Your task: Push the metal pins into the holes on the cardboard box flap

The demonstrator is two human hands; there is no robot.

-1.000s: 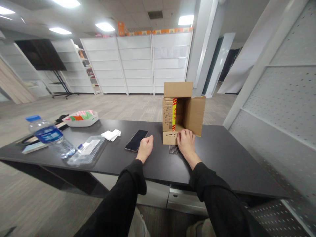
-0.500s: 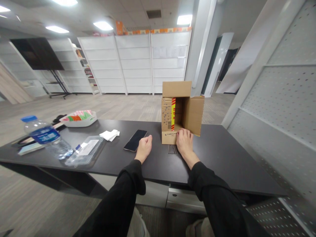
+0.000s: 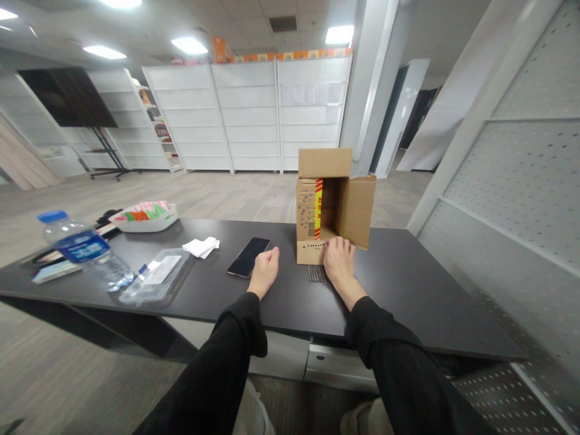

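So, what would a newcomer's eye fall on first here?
Probably the open cardboard box with its yellow-red strip, on the dark table, the right hand at its lower flap. Thin metal pieces lie in a row before it. Then perhaps the blue-capped bottle near the table's left end.

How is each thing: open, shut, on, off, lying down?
Cardboard box: open, flaps out
Metal pins: lying in a row
Phone: flat, screen dark
Bottle: cap on
Plastic case: looks shut
Tray: filled
TV: screen dark
Ceiling lights: on
Left hand: curled, by the phone
Right hand: fingers bent, at the box
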